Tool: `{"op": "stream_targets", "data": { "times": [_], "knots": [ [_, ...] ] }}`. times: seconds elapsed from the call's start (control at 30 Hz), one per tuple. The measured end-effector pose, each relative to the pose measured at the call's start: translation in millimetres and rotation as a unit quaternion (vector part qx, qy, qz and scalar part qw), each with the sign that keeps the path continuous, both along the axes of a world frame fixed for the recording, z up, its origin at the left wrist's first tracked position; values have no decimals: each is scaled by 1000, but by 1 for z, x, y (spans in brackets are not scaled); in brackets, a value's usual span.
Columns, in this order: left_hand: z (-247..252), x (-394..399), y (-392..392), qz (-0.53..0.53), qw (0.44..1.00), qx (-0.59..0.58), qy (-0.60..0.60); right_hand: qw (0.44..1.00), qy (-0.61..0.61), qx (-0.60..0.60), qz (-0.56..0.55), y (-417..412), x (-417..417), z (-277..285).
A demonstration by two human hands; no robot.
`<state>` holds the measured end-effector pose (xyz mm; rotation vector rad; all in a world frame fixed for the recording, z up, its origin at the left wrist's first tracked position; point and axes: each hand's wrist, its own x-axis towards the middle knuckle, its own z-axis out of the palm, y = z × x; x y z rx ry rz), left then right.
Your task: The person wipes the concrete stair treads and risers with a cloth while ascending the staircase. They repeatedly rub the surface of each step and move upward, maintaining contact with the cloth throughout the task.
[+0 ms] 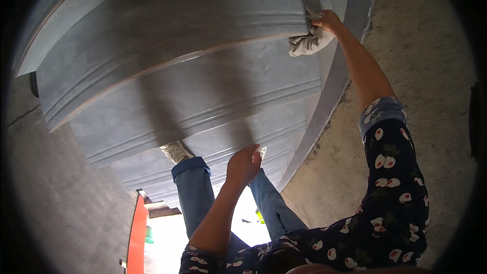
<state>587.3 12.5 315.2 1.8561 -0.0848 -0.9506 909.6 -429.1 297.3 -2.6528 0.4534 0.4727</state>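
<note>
My right hand (328, 21) grips a bunched, greyish cloth (310, 43) at the right end of a stair step. The cloth drapes over the front edge (198, 54) of that grey step, close to the side skirting (344, 38). Lower down, my left hand (242, 165) hangs in front of my lower leg with its fingers curled. Those fingers are partly hidden, so whether they hold anything cannot be made out. Both my shoes are on lower steps; the left shoe (177, 152) is white, and the other shows only partly behind my left hand.
Grooved lines run along the grey stair treads (251, 101). A rough plaster wall (414, 45) rises on the right, and a grey cement surface (68, 182) lies on the left. Near the bottom are an orange-red panel (136, 236), some wooden pieces (161, 209) and a green container (149, 234).
</note>
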Motion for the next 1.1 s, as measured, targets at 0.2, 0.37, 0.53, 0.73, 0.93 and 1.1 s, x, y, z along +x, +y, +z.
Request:
{"op": "stream_targets", "data": {
  "times": [0.2, 0.37, 0.53, 0.73, 0.93, 1.1],
  "knots": [
    [0, 2, 18, -6, 1000, 21, -13, 989, 83, -98, 77, 77, -3, -16],
    [-10, 2, 12, 7, 1000, 13, -3, 986, -35, -132, -92, -25, -31, 5],
    [-4, 10, 38, 20, 998, 60, -3, 981, -91, 51, -162, -17, -67, 16],
    [-2, 8, 11, -1, 1000, 17, -14, 905, -171, -173, -348, 9, -55, -53],
    [2, 8, 5, -36, 999, 35, -8, 915, -384, -117, 40, 205, -73, -66],
    [-6, 13, -3, -17, 999, 41, -16, 964, -257, 40, 54, 300, -70, -41]
  ]
}}
